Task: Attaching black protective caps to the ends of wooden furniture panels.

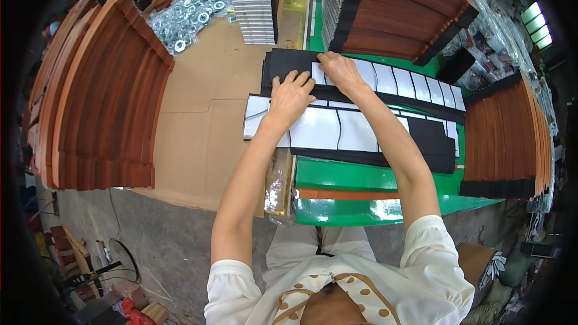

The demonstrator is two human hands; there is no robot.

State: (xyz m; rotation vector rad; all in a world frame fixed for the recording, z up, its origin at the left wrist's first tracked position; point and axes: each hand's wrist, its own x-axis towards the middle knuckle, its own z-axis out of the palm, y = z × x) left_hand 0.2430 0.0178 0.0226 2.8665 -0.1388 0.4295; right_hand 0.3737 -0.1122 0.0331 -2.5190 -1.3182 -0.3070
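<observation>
Two overlapping piles of flat black pieces faced with white rectangular panels lie before me: a far black strip with a row of white panels and a nearer pile with larger white panels. My left hand rests with fingers spread over the black left end of the far strip and the gap between the piles. My right hand is closed, its bent fingertips pressed together at the upper edge of the far strip's first white panels. What the fingertips pinch, if anything, is hidden. My right forearm crosses above the nearer pile.
Tall stacks of reddish-brown wooden slats stand at the left, far right and right. Loose metal washers lie at the back left beside a stack of white-edged pieces. Brown cardboard meets a glossy green surface.
</observation>
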